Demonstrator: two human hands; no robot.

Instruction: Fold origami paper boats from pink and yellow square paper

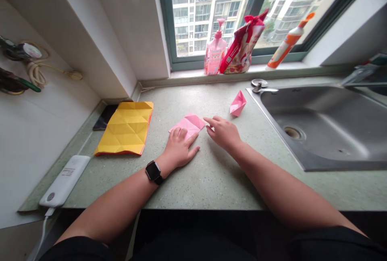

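A pink sheet of folded paper [190, 123] with creases lies flat on the speckled counter in front of me. My left hand [180, 147] rests over its near edge, fingers spread and pressing on it, and hides part of the sheet. By the paper's right corner is my right hand [223, 132], index finger stretched toward it and the other fingers loosely bent, with nothing visible in it. Whether that fingertip touches the paper I cannot tell. Farther back on the right stands a small folded pink paper piece [238, 104], apart from both hands.
Creased yellow paper sheets [128, 126] are stacked at left, over a dark flat object [104, 116]. A white power bank [65, 181] with a cable lies front left. The sink [320, 124] is at right. A pump bottle [215, 53], red bag [243, 47] and orange-white bottle [286, 47] line the windowsill.
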